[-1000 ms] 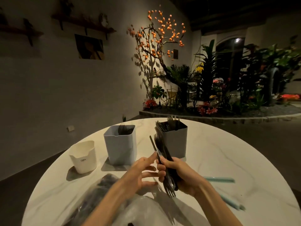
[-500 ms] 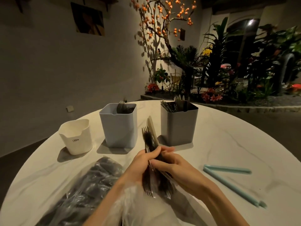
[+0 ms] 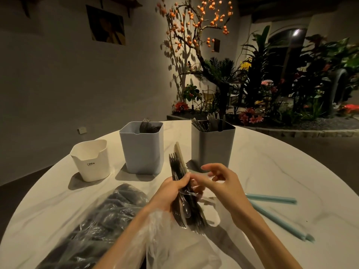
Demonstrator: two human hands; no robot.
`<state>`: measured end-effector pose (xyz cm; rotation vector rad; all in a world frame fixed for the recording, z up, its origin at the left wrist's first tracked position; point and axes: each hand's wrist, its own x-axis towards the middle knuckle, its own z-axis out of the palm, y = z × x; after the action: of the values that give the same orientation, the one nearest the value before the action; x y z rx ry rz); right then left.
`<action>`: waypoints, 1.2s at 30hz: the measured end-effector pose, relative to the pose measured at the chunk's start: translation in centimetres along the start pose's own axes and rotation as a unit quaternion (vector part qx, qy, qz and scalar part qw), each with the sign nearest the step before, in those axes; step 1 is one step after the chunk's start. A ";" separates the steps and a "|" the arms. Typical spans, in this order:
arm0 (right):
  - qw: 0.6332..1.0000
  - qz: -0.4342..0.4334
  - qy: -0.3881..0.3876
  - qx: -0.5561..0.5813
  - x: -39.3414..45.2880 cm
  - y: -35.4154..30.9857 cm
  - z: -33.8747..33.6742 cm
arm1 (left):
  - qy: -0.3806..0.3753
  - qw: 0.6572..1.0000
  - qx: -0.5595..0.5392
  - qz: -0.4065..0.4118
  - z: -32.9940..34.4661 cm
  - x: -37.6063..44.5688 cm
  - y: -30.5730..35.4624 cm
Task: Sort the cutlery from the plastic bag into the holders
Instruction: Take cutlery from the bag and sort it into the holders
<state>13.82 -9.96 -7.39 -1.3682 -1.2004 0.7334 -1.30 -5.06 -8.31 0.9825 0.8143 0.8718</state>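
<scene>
Black cutlery [image 3: 179, 183], bundled: left hand [image 3: 171, 193] gripped it; right hand [image 3: 219, 183] picked among it, fingers loosely curled.

The room is dim, with warm light. A spotlight falls on the far wall behind the orange-fruited tree [image 3: 196, 26], throwing its branch shadows onto the plaster. A small bright lamp [image 3: 296, 32] glows far right above the dark plants. The white bench [image 3: 272, 171] catches light from above and ahead, so the three holders cast soft shadows toward the near left and the hands [image 3: 194, 189] drop a dark shadow near them. The clear plastic bag [image 3: 108, 220] shows pale glints. The left wall fades to grey gloom. Straight lines bow at the edges, and the near corners smear slightly.
</scene>
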 end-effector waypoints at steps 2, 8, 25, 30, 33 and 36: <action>0.998 0.038 -0.006 0.053 0.1 -0.4 0.0 | -0.037 0.994 -0.093 -0.038 0.4 0.0 0.1; 0.979 0.119 -0.094 0.138 0.0 -0.1 1.2 | -0.121 0.984 -0.094 -0.088 1.8 -0.5 -0.4; 0.980 0.062 0.078 0.170 0.9 0.2 0.3 | -0.134 0.988 0.076 0.000 1.6 -0.2 -0.7; 0.928 0.054 0.144 0.338 1.2 -1.1 -1.7 | -0.070 0.995 0.059 -0.034 1.0 0.4 -1.2; 0.933 0.056 0.104 0.339 1.1 -1.3 -2.3 | -0.046 0.998 0.025 -0.033 0.9 0.7 -1.1; 0.966 0.020 0.058 0.249 0.6 -1.2 -1.9 | -0.024 0.997 -0.066 -0.026 0.6 1.0 -0.9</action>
<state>15.45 -10.14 -5.80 -0.9996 -0.8223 0.8992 -0.15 -4.66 -9.10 0.8592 0.7293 0.8424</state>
